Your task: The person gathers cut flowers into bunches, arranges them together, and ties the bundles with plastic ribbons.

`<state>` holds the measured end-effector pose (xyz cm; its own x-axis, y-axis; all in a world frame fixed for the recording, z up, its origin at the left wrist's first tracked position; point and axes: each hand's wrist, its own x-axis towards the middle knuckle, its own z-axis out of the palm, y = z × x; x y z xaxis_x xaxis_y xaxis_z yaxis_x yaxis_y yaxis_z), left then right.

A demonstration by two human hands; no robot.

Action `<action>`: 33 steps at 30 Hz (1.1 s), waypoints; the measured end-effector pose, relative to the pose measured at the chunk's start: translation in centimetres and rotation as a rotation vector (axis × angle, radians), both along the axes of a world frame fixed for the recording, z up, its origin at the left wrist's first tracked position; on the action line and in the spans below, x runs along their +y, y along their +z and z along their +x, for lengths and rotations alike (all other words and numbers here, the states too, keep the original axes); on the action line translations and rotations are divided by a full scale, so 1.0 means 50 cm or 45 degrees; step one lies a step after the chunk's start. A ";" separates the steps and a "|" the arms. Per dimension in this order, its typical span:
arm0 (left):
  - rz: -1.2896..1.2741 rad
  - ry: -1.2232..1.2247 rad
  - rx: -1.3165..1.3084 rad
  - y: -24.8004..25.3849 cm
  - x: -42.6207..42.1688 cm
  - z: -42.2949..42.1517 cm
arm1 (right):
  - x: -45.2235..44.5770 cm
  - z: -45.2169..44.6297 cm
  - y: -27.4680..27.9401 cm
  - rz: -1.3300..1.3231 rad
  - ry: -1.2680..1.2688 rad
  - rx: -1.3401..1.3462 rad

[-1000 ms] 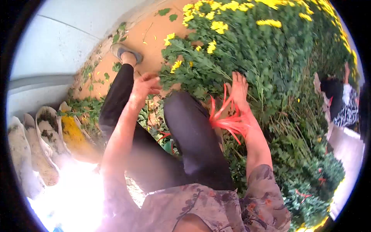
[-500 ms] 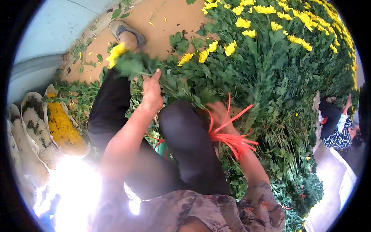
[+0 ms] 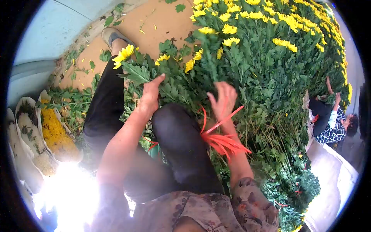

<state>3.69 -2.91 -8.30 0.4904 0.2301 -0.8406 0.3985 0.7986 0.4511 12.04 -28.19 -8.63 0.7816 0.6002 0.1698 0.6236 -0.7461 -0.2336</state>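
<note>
My left hand [image 3: 151, 92] is closed round the leafy stem of a yellow flower [image 3: 123, 56], whose bloom points to the upper left. Right of it, my right hand [image 3: 224, 96] has its thumb and fingers apart, with nothing visible in it, beside the big heap of leafy flower stems [image 3: 262, 65]. A blurred green stem stands just above its fingertips. Red ties [image 3: 224, 143] hang in a bunch between my raised knee and my right forearm.
At the left lie several pale containers, one with yellow petals [image 3: 56, 129]. Another person [image 3: 330, 120] sits at the right edge beyond the heap. Loose leaves are scattered on the orange-brown floor [image 3: 154, 23]. A pale wall [image 3: 50, 31] stands upper left.
My left hand went from empty to holding a flower stem. My right hand moved away from the heap towards my knee, then back up with its fingers spread.
</note>
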 end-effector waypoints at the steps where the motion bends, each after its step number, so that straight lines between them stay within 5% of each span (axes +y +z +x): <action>1: -0.038 -0.044 0.001 0.003 0.000 0.003 | 0.011 -0.005 0.013 0.092 -0.306 -0.067; 2: -0.077 -0.088 0.003 0.005 -0.001 0.005 | -0.021 -0.017 -0.041 0.097 -0.304 -0.074; 4: -0.003 -0.266 0.166 -0.036 -0.009 0.006 | -0.081 -0.036 -0.210 -0.015 -0.342 0.618; 8: -0.083 -0.169 -0.088 -0.057 -0.021 0.000 | -0.027 -0.056 -0.183 0.242 -0.436 0.616; 11: -0.079 -0.265 -0.027 -0.055 -0.016 0.003 | 0.056 -0.093 -0.060 1.039 -0.618 1.188; 12: -0.076 -0.319 -0.066 -0.047 -0.013 0.003 | 0.068 -0.098 -0.030 0.756 -0.251 1.075; 13: 0.371 -0.605 -0.406 -0.056 -0.007 -0.011 | 0.074 -0.105 -0.017 0.471 0.104 0.936; 14: 0.892 -0.750 -0.685 -0.065 -0.001 -0.022 | 0.072 -0.114 -0.016 0.472 0.106 0.936; 16: -0.221 -0.351 -0.273 -0.017 -0.003 0.000 | 0.056 -0.123 -0.040 0.861 -0.246 1.579; 17: -0.060 -0.329 -0.317 0.032 -0.017 0.006 | 0.043 -0.126 -0.061 0.990 -0.387 1.775; 20: -0.210 -0.343 -0.236 0.014 -0.014 0.008 | 0.013 -0.131 -0.112 1.187 -0.323 1.685; 24: -0.161 -0.175 -0.232 0.039 -0.030 0.014 | -0.077 -0.105 -0.199 0.781 -0.075 1.323; 26: -0.257 -0.058 -0.380 0.014 -0.027 0.021 | -0.059 -0.029 -0.064 0.162 0.261 0.423; 28: -0.110 -0.045 -0.169 0.037 -0.023 0.029 | -0.097 0.021 -0.006 0.187 -0.375 -0.081; 30: 0.158 -0.261 -0.290 0.032 -0.028 0.016 | -0.170 0.050 -0.049 -0.265 -0.823 -0.160; 33: -0.132 -0.132 -0.231 0.006 -0.021 0.027 | -0.254 0.056 -0.131 -0.143 -0.506 0.261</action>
<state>5.06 -3.94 -8.01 0.6522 0.0877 -0.7529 0.4009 0.8031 0.4408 14.82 -40.91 -15.16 0.9656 0.2530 -0.0608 0.2335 -0.9457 -0.2263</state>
